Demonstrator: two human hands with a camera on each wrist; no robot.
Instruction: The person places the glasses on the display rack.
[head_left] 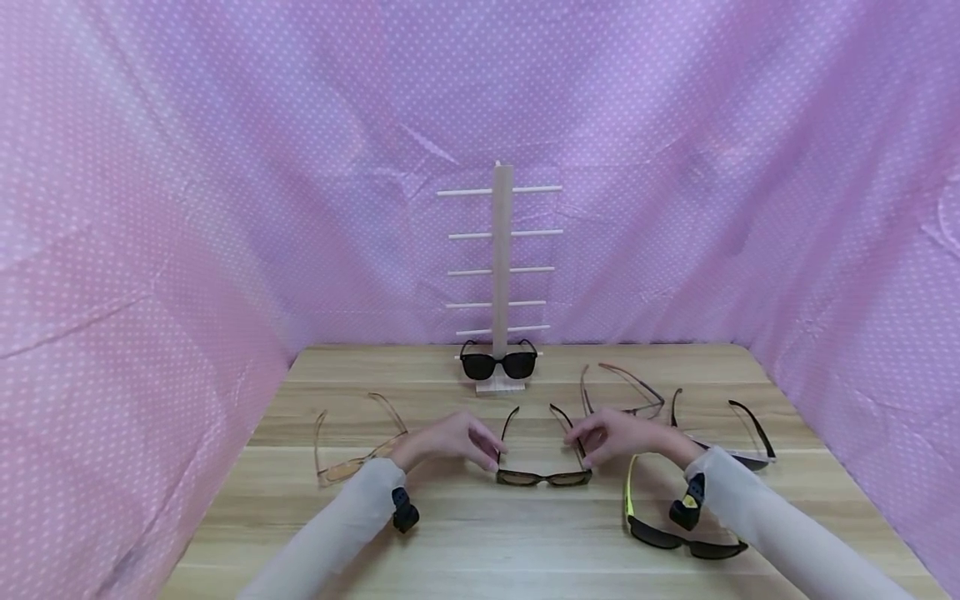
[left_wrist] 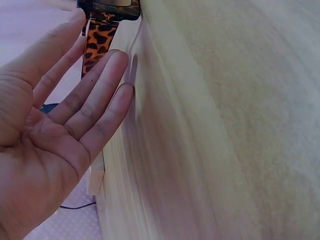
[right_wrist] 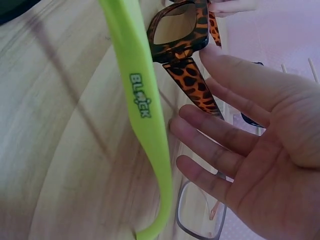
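Tortoiseshell sunglasses (head_left: 568, 479) lie mid-table in the head view, temples toward the stand, one hand at each side. My left hand (head_left: 461, 439) is at the left temple; in the left wrist view its fingers (left_wrist: 95, 110) extend beside the spotted temple (left_wrist: 97, 47), thumb near the frame. My right hand (head_left: 611, 435) is at the right temple; in the right wrist view its thumb is by the hinge and its relaxed fingers (right_wrist: 210, 145) are beside the temple (right_wrist: 192, 85). Whether either hand touches the glasses firmly, I cannot tell.
Behind stands a wooden rack (head_left: 502, 267) with several rods, black sunglasses (head_left: 517, 365) on its lowest. Amber glasses (head_left: 345, 471) lie left. On the right are pink-and-grey glasses (head_left: 637, 382), dark-templed glasses (head_left: 761, 433) and yellow-templed sunglasses (head_left: 656, 536) near my right wrist.
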